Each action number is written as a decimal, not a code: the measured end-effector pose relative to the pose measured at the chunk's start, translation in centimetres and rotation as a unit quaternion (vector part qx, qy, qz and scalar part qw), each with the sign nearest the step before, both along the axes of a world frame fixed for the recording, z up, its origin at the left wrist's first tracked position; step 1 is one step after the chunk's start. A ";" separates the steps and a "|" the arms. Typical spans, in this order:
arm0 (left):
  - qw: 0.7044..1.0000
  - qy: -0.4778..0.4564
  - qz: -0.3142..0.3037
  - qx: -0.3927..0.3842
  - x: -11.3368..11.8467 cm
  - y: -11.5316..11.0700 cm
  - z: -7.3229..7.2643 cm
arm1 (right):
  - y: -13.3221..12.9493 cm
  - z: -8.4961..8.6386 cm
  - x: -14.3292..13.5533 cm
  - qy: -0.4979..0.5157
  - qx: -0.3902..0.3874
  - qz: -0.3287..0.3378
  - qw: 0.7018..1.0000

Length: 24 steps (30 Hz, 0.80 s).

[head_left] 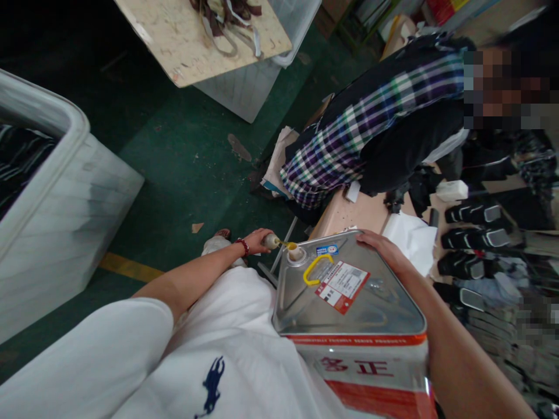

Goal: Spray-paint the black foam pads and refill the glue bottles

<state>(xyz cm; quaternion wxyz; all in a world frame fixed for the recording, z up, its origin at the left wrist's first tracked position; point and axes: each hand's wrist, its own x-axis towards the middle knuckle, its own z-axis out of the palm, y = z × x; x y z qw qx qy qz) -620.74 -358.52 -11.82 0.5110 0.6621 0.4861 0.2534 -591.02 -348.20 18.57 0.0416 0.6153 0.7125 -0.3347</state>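
A large metal tin (349, 326) with a red and white printed side leans against my white shirt. Its top bears a yellow carry handle (318, 270), a paper label (343, 286) and an uncapped spout (295, 252) with a yellowish inside. My right hand (378, 244) is closed over the tin's far edge. In my left hand (257, 240), fingers wrapped round it, is a small pale bottle (272, 241) with its mouth facing the spout. A thin yellowish stream of liquid runs between spout and bottle.
The view is turned sideways. A person in a plaid shirt (349, 137) sits at a workbench (356, 212) beyond the tin. Dark shaped pieces (474, 238) lie in rows at right. Large white bins (82, 169) stand at left; a board (183, 41) carrying straps (227, 26) is above.
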 end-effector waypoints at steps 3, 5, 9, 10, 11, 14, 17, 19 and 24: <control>1.000 -0.004 0.002 0.003 -0.1 0.0 -0.1 | 0.3 -0.7 1.4 0.002 0.033 0.058 0.998; 1.000 -0.008 0.005 0.004 -0.1 0.1 -0.2 | 0.5 -1.2 2.4 0.007 0.058 0.089 0.994; 1.000 -0.010 0.009 0.005 0.0 0.1 -0.5 | 0.7 -2.0 4.2 0.010 0.098 0.143 0.985; 1.000 -0.011 0.009 0.005 0.0 0.1 -0.5 | 0.7 -2.2 4.6 0.010 0.107 0.153 0.982; 1.000 -0.012 0.009 0.006 0.0 0.1 -0.5 | 0.7 -2.3 4.9 0.010 0.115 0.162 0.980; 1.000 -0.014 0.011 0.005 0.1 0.1 -0.6 | 0.9 -2.9 5.6 0.005 0.133 0.181 0.974; 1.000 -0.010 0.012 0.006 0.1 0.2 -0.5 | 1.3 -3.5 5.9 -0.005 0.141 0.195 0.971; 1.000 -0.004 0.010 0.005 0.1 0.2 -0.4 | 1.6 -3.8 6.0 -0.012 0.141 0.204 0.969; 1.000 0.000 0.010 0.002 0.0 0.3 0.2 | 1.8 -4.0 6.1 -0.034 0.142 0.225 0.963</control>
